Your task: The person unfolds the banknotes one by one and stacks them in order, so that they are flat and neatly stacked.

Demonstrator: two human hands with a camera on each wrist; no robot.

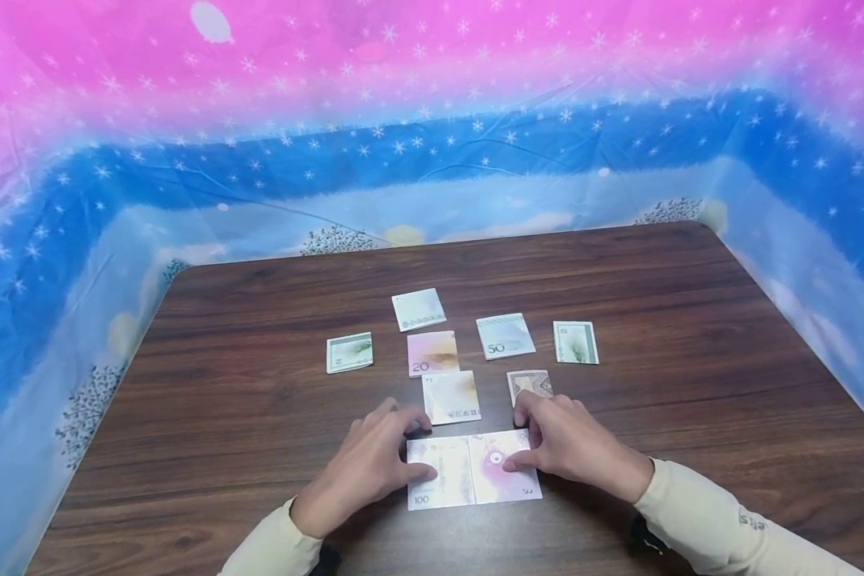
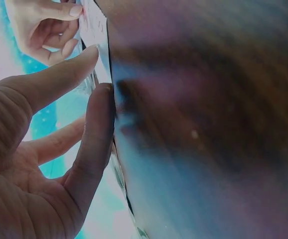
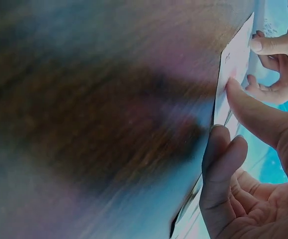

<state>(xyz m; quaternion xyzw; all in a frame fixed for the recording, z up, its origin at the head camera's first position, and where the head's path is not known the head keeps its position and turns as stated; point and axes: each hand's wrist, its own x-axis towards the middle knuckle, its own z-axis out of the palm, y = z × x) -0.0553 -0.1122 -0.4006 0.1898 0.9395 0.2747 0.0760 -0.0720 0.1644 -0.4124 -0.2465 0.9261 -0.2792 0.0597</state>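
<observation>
Two squarish banknote pieces lie side by side near me, with a thin straight line between them. The left piece [image 1: 452, 480] is pale and marked 100; the right piece [image 1: 504, 484] is pink with a white ring. My left hand [image 1: 374, 452] has its thumb on the pale piece, with a fingertip [image 2: 104, 92] at its edge. On the pink piece rests the thumb of my right hand [image 1: 572, 436], whose curled fingers [image 3: 221, 149] hold its far edge. Just beyond these fingers lies a brown note piece [image 1: 531, 382], partly covered by the right hand.
Farther back lie a pale note piece [image 1: 451, 398], a pink one marked 20 [image 1: 434, 352], a green one marked 50 [image 1: 506, 336], a pale one [image 1: 419, 309], and green ones at left [image 1: 349, 352] and right [image 1: 576, 342]. A snowflake-patterned cloth [image 1: 418, 144] surrounds the wooden table [image 1: 223, 360].
</observation>
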